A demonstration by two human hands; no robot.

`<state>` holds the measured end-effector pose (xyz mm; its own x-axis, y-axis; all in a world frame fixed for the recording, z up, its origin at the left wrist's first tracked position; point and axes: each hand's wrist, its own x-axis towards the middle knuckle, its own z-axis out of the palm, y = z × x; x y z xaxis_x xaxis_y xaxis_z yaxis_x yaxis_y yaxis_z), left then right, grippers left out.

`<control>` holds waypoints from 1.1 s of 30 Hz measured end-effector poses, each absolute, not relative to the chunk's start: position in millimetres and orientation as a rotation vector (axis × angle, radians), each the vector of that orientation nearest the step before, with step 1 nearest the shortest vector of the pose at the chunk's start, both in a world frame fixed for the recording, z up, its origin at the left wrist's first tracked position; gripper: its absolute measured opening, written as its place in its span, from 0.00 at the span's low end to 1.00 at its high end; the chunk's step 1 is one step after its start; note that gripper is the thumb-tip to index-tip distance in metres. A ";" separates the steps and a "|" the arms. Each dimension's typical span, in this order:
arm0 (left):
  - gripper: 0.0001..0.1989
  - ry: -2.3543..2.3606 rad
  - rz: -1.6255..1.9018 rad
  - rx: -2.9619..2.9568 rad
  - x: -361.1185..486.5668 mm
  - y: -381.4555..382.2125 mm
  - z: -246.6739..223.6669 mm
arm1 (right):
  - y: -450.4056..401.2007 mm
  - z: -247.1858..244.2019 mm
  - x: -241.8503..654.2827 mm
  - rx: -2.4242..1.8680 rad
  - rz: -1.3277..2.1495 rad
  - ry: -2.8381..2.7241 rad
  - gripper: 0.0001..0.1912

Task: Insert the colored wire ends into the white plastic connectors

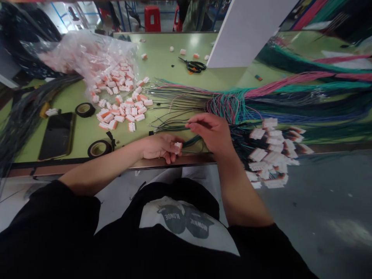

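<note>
Near the table's front edge, my left hand (159, 147) is closed on a small white and orange connector housing (178, 146). Dark green wires (192, 142) run from that connector toward the right, under my other hand. My right hand (213, 130) is raised a little to the right, thumb and forefinger pinched together at a thin dark wire; its far end is too fine to make out. Beyond my hands, loose black wire ends (165, 126) fan out over the table. A heap of loose connector housings (124, 110) lies to the left.
A clear plastic bag (93, 54) spills connectors at the back left. Scissors (195, 66), tape rolls (99, 148) and a phone (56, 135) lie on the green table (162, 69). Finished-looking wired connectors (273, 151) overhang the front edge at right. A white panel (244, 31) stands behind.
</note>
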<state>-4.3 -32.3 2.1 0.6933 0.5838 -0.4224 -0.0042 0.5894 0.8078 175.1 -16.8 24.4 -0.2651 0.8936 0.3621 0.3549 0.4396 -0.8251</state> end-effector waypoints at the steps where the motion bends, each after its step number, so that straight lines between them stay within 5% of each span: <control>1: 0.24 0.737 0.394 0.887 -4.4 -31.9 1.3 | -19.2 23.2 174.0 -1.066 0.801 -1.812 0.08; 6: 0.11 0.739 0.439 0.871 -5.3 -29.7 1.2 | -28.0 8.7 177.7 -1.115 0.831 -1.840 0.06; 13: 0.06 0.772 0.469 0.790 -6.1 -26.6 6.9 | -36.5 6.7 181.3 -1.160 0.724 -1.959 0.07; 33: 0.15 0.655 0.542 0.803 -9.4 -24.0 -5.1 | -40.6 20.3 180.1 -1.378 0.417 -2.301 0.07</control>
